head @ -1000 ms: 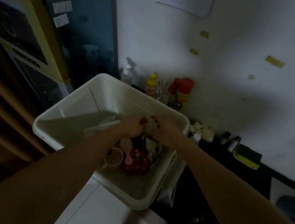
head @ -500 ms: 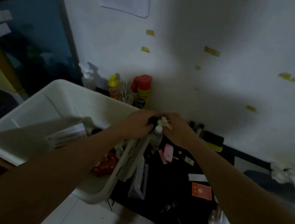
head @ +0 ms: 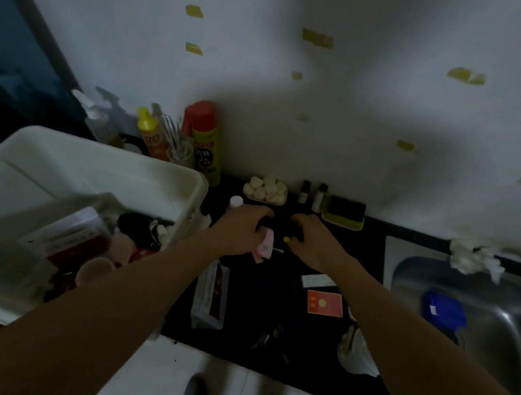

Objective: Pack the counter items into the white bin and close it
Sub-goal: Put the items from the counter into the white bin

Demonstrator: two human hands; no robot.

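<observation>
Pink packet (head: 265,247) lies by the left hand (head: 239,232) — white bin (head: 103,150) just left.

The white bin (head: 91,164) stands open just left of the black counter (head: 274,290). Inside it lie a red-and-white box (head: 71,237), two pinkish cups (head: 96,269) and a dark bundle (head: 135,227). On the counter lie a pink packet (head: 265,247), a clear pack (head: 212,293), and a white slip (head: 317,281) just beside a red card (head: 325,303). A dish of white balls (head: 265,189), two small bottles (head: 312,194) and a sponge (head: 346,209) sit along the wall.
</observation>
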